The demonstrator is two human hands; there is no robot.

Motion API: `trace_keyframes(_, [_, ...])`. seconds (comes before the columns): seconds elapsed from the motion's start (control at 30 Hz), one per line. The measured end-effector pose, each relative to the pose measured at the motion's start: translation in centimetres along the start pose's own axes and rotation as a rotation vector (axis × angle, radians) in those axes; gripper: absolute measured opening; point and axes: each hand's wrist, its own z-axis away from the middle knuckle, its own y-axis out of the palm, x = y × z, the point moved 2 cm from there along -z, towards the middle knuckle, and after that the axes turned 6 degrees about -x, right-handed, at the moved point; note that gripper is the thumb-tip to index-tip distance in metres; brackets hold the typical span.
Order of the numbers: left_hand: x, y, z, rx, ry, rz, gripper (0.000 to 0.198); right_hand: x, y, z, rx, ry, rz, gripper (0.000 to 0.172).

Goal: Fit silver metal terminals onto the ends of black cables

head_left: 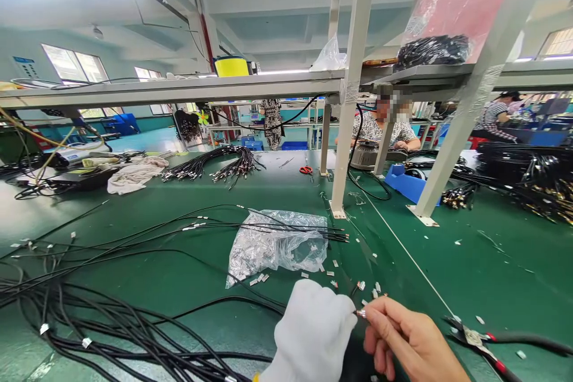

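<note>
My left hand point(313, 329), in a white glove, is closed around a black cable point(237, 298) near its end. With thumb and fingertips, my bare right hand point(405, 334) pinches a small metal connector point(360, 313) at the cable's tip, just beside the glove. Small silvery pieces point(362, 285) lie scattered on the green table mat in front of both hands. Beyond them is a clear plastic bag point(273, 245) of similar small pieces, with several thin cables point(313, 228) lying across it. Cutting pliers point(474, 337) with black and red handles rest, jaws apart, to the right.
Loose black cables point(111, 328) with white tags spread over the left side. Shelf posts point(349, 101) rise from the table ahead. Farther back are orange-handled scissors point(305, 170), a blue tape dispenser point(405, 182) and cable bundles point(528, 179). A person point(385, 125) sits across the table.
</note>
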Motion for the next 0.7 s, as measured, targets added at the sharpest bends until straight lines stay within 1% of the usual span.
trace_keyframes(0.17, [0.09, 0.05, 0.16, 0.066, -0.024, -0.011, 0.018, -0.08, 0.18, 0.05, 0.025, 0.074, 0.018, 0.072])
trace_keyframes(0.27, [0.17, 0.03, 0.24, 0.092, -0.043, -0.005, 0.016, 0.24, 0.04, 0.18, -0.008, -0.012, 0.125, 0.068])
trace_keyframes(0.33, [0.16, 0.04, 0.24, 0.103, -0.021, 0.008, 0.015, 0.52, -0.13, 0.15, -0.034, -0.069, 0.204, 0.067])
trace_keyframes(0.37, [0.14, 0.05, 0.23, 0.101, 0.0, 0.011, 0.015, 0.65, -0.16, 0.1, -0.036, -0.07, 0.22, 0.067])
trace_keyframes(0.4, [0.1, 0.08, 0.21, 0.098, 0.023, 0.012, 0.015, 0.74, -0.14, 0.02, -0.023, -0.039, 0.206, 0.068])
trace_keyframes(0.43, [0.05, 0.13, 0.19, 0.096, 0.048, 0.016, 0.014, 0.78, -0.06, -0.08, -0.001, 0.024, 0.168, 0.069])
trace_keyframes(0.53, [-0.04, 0.23, 0.1, 0.072, 0.07, 0.026, 0.013, 0.65, 0.38, -0.24, 0.079, 0.275, 0.007, 0.073])
trace_keyframes(0.57, [-0.07, 0.26, 0.08, 0.077, 0.073, 0.014, 0.014, 0.57, 0.5, -0.25, 0.094, 0.315, -0.013, 0.074])
trace_keyframes(0.6, [-0.09, 0.3, 0.06, 0.089, 0.079, -0.006, 0.015, 0.5, 0.53, -0.27, 0.092, 0.299, 0.004, 0.074])
trace_keyframes(0.63, [-0.12, 0.32, 0.04, 0.107, 0.084, -0.038, 0.018, 0.45, 0.48, -0.28, 0.077, 0.231, 0.052, 0.074])
trace_keyframes(0.7, [-0.16, 0.33, 0.0, 0.146, 0.086, -0.104, 0.022, 0.36, 0.24, -0.25, 0.039, 0.041, 0.18, 0.069])
